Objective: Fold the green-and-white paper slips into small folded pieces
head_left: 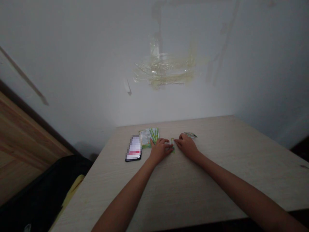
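Between my hands a small green-and-white paper slip (173,150) lies on the table, partly hidden by fingers. My left hand (159,149) rests palm down with its fingers apart, and their tips reach the slip's left side. Its thumb is over the edge of a green-and-white printed sheet (145,138) that has narrow green strips on it. On the other side my right hand (187,145) has its fingers drawn together, with the tips at the slip's right edge. A small shiny crumpled packet (191,135) lies just behind my right hand.
A phone (134,149) with a lit, blurred screen lies left of the sheet. The pale wooden table (217,199) meets a wall (205,100) with old clear tape (166,72). A dark bag (48,190) and yellow cloth (73,190) sit beyond the table's left edge.
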A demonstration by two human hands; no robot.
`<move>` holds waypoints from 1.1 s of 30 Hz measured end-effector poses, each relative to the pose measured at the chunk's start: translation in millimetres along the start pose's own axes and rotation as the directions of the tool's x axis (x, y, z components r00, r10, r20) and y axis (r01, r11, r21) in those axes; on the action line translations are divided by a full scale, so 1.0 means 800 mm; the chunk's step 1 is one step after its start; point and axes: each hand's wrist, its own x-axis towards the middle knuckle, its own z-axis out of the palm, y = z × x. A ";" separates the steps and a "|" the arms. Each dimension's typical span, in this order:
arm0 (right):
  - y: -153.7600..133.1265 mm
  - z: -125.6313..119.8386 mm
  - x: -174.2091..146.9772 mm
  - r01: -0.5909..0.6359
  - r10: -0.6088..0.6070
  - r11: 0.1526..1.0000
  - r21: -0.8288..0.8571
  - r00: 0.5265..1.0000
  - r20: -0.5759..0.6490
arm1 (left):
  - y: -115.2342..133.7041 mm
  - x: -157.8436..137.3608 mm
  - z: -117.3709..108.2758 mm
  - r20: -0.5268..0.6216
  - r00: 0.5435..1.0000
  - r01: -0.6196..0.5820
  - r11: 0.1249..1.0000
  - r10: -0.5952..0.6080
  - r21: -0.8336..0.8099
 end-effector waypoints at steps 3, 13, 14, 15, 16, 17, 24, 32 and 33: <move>0.003 0.002 0.000 0.010 -0.010 1.000 0.021 1.000 -0.010 | 0.001 0.000 0.000 -0.008 1.000 -0.008 1.000 0.008 -0.010; 0.015 0.002 -0.008 0.177 -0.152 0.923 0.342 0.983 -0.098 | 0.006 -0.003 -0.002 -0.018 1.000 -0.022 1.000 0.022 -0.004; 0.015 0.001 -0.009 0.179 -0.157 0.919 0.350 0.983 -0.092 | 0.007 -0.003 -0.002 -0.009 1.000 -0.021 1.000 0.021 -0.009; 0.015 0.001 -0.009 0.176 -0.156 0.919 0.353 0.984 -0.083 | 0.007 -0.003 -0.003 0.000 1.000 -0.018 1.000 0.018 -0.014; 0.015 0.001 -0.010 0.168 -0.151 0.921 0.350 0.986 -0.075 | 0.006 -0.003 -0.003 0.006 1.000 -0.014 1.000 0.014 -0.019; 0.015 0.002 -0.010 0.157 -0.142 0.926 0.343 0.987 -0.070 | 0.006 -0.003 -0.003 0.009 1.000 -0.010 1.000 0.010 -0.024; 0.012 0.007 -0.005 0.096 -0.085 0.972 0.213 0.994 -0.062 | 0.005 -0.003 -0.004 0.004 1.000 -0.014 0.998 0.014 -0.065; -0.001 -0.004 -0.002 0.026 -0.026 0.998 0.064 1.000 -0.011 | 0.004 -0.002 -0.003 0.010 1.000 -0.010 0.998 0.011 -0.063; -0.003 -0.005 -0.002 0.022 -0.022 0.998 0.051 1.000 -0.001 | 0.004 -0.002 -0.003 0.011 1.000 -0.011 0.998 0.012 -0.057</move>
